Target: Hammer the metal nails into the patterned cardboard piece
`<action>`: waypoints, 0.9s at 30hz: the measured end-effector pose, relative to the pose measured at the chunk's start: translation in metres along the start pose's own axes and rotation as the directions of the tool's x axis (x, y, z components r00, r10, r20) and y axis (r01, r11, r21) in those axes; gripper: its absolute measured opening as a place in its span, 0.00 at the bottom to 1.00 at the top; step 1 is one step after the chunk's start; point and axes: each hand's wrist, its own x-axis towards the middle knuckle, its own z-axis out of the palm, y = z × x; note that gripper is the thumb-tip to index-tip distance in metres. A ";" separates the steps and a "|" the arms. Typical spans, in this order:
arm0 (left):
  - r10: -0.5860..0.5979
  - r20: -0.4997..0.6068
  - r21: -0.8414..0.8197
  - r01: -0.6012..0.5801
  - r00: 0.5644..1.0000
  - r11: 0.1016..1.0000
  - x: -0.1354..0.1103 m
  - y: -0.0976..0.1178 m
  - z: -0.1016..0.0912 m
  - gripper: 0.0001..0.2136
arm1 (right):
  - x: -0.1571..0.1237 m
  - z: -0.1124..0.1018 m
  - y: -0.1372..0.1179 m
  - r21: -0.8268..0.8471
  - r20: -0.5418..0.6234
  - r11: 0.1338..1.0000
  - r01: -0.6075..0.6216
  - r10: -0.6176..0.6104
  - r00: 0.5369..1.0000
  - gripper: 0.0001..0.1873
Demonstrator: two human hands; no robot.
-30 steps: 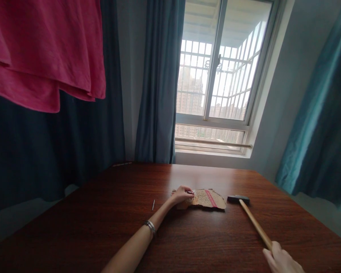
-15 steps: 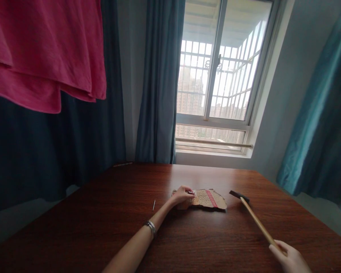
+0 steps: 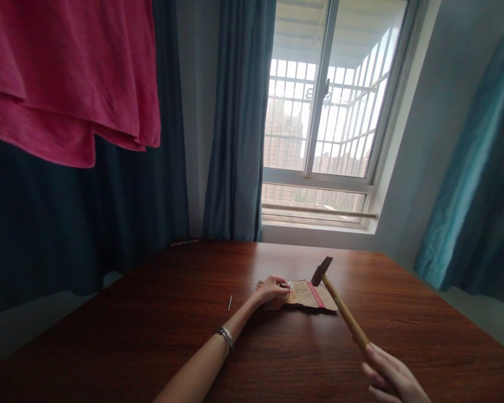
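Note:
My left hand rests on the left end of a ragged piece of cardboard with a pink stripe, its fingers pinched together on something small I cannot make out. My right hand grips the end of a wooden-handled hammer. The hammer's dark head is lifted off the table and hangs above the right part of the cardboard. A loose nail lies on the table left of my left hand.
The dark wooden table fills the lower view. Behind it are a barred window, blue curtains on both sides, and a pink cloth hanging at the upper left.
My right hand has lifted the hammer off the table and swung its head left, from beside the cardboard to above it. My left hand has stayed on the cardboard.

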 end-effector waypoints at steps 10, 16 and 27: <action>0.004 -0.001 -0.018 -0.004 1.000 1.000 0.004 -0.008 0.004 0.14 | 0.011 0.039 0.013 -0.020 0.031 0.995 0.101 -0.100 0.995 0.44; 0.000 0.003 -0.012 0.000 1.000 1.000 0.001 -0.002 0.002 0.13 | 0.014 0.044 0.014 -0.014 0.038 0.996 0.092 -0.092 0.995 0.44; -0.005 0.006 0.017 0.005 1.000 1.000 0.003 -0.004 0.002 0.12 | 0.019 0.045 0.017 -0.048 0.064 0.993 0.107 -0.103 0.993 0.45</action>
